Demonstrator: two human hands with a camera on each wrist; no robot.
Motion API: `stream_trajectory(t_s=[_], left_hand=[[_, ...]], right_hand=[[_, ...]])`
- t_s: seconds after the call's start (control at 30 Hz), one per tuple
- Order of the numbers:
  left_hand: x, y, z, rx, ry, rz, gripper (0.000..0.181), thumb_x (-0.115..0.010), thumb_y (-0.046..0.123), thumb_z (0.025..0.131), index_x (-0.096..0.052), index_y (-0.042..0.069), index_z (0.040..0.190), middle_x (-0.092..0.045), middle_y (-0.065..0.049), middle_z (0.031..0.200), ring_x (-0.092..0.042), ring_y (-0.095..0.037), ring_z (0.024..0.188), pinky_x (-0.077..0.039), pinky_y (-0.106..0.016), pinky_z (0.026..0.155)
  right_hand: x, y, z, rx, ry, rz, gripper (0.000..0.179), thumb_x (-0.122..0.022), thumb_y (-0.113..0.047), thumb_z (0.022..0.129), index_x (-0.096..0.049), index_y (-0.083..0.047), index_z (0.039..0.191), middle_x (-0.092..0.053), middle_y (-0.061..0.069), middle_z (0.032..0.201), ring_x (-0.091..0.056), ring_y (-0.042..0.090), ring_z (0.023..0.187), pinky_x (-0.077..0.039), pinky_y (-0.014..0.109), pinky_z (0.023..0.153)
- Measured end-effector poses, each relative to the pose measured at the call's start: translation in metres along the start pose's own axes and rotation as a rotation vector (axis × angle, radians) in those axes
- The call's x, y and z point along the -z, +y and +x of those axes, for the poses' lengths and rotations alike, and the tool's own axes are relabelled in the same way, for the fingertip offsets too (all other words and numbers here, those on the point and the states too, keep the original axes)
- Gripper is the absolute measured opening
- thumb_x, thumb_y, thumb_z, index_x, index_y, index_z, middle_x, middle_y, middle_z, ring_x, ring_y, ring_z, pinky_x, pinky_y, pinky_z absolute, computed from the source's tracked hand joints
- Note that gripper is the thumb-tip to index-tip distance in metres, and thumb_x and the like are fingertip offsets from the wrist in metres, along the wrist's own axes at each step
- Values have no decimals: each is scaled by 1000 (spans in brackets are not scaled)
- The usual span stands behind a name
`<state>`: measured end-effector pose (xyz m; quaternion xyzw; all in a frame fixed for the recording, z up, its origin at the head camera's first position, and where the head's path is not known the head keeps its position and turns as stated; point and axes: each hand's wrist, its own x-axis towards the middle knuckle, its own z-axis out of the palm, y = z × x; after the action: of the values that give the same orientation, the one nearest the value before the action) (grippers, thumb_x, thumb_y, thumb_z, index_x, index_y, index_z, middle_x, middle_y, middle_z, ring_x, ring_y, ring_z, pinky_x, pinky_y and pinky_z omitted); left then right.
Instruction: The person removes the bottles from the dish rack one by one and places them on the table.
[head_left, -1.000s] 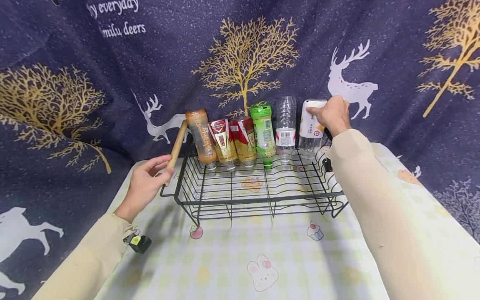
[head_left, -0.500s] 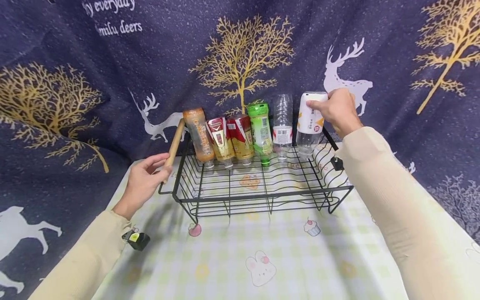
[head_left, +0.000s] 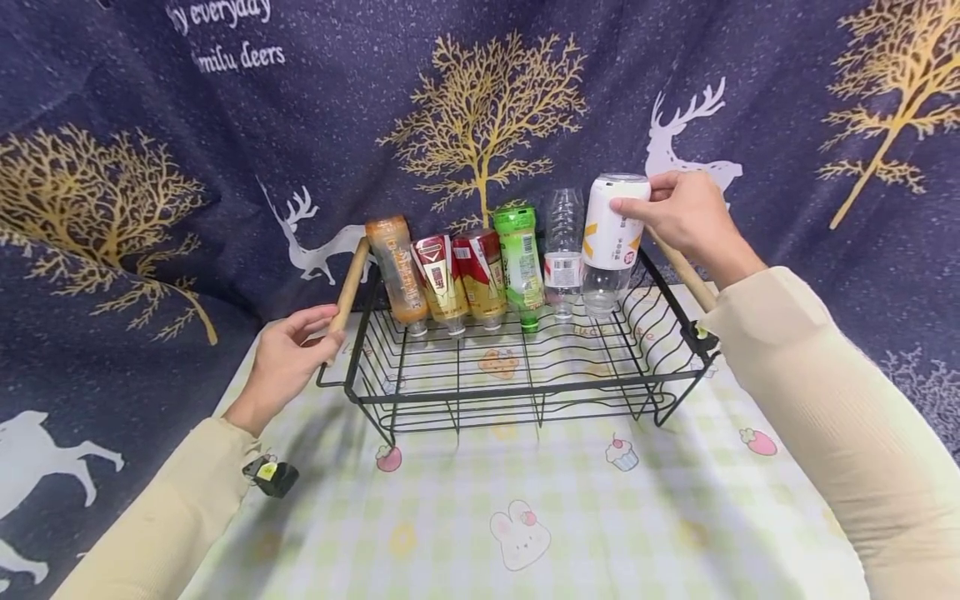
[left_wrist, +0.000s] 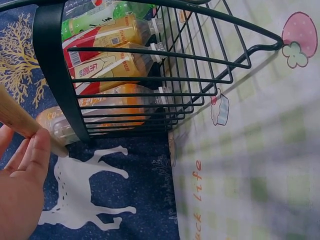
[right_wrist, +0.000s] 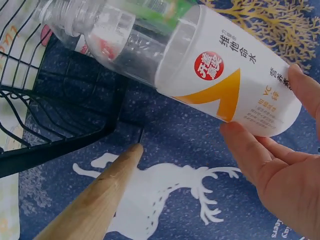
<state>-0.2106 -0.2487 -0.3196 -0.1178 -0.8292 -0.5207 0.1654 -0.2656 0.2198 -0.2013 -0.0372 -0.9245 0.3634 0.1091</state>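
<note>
My right hand (head_left: 693,218) grips a clear plastic bottle (head_left: 617,225) with a white label by its base. This bottle is upside down and slightly tilted, its neck over the back right of the black wire dish rack (head_left: 495,392); I cannot tell whether it touches the wires. In the right wrist view, thumb and fingers lie on opposite sides of the white label (right_wrist: 225,75). At the rack's left end, my left hand (head_left: 283,357) pinches the wooden handle (head_left: 350,287). The left wrist view shows its fingertips against that handle (left_wrist: 20,117), the thumb partly hidden.
Upside-down bottles lean in a row along the rack's back: an orange one (head_left: 397,271), two red and gold ones (head_left: 442,283), a green one (head_left: 521,267) and a clear one (head_left: 564,250). A second wooden handle (head_left: 686,271) is at right. Dark deer-print cloth (head_left: 322,125) hangs behind.
My right hand has lifted the white-labelled bottle slightly and shifted it left, towards the clear bottle, uncovering the right wooden handle. The left hand stays on its handle. The view has shifted slightly.
</note>
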Motion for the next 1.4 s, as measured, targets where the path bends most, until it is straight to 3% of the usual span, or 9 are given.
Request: stream_trajectory(t_s=[0.4, 0.6, 0.8, 1.1, 1.4], left_hand=[[0, 1, 0, 13, -4, 16, 39, -69, 1, 90, -62, -9, 127, -64, -23, 125, -57, -2, 112, -52, -11, 82], [1, 0, 0, -2, 1, 26, 38, -69, 0, 90, -62, -9, 126, -62, -25, 126, -57, 4, 109, -51, -11, 83], [2, -2, 0, -30, -12, 30, 37, -68, -2, 90, -62, -11, 125, -60, -26, 130, -55, 6, 109, -49, -9, 85], [3, -2, 1, -78, -23, 93, 31, -68, -1, 90, -66, -11, 120, -59, -21, 130, -54, 12, 105, -49, -8, 84], [4, 4, 2, -64, -23, 86, 28, -71, 3, 90, -69, -12, 113, -61, -21, 130, -52, 8, 109, -50, -12, 89]], right_hand=[[6, 7, -19, 108, -63, 199, 75, -77, -40, 88, -48, 1, 144, -60, 20, 132, -60, 12, 106, -51, 12, 77], [10, 10, -29, 123, -90, 251, 73, -76, -39, 89, -48, -1, 145, -62, 11, 123, -61, 8, 100, -54, 14, 73], [16, 11, -40, 127, -109, 274, 76, -77, -39, 88, -44, -5, 148, -62, 8, 124, -61, 6, 102, -53, 13, 75], [22, 12, -50, 158, -92, 370, 69, -79, -27, 88, -48, -3, 144, -67, -10, 104, -65, -1, 94, -54, 13, 72], [20, 11, -61, 183, -87, 492, 56, -77, -15, 89, -53, -3, 137, -70, -10, 101, -67, 1, 94, -56, 15, 74]])
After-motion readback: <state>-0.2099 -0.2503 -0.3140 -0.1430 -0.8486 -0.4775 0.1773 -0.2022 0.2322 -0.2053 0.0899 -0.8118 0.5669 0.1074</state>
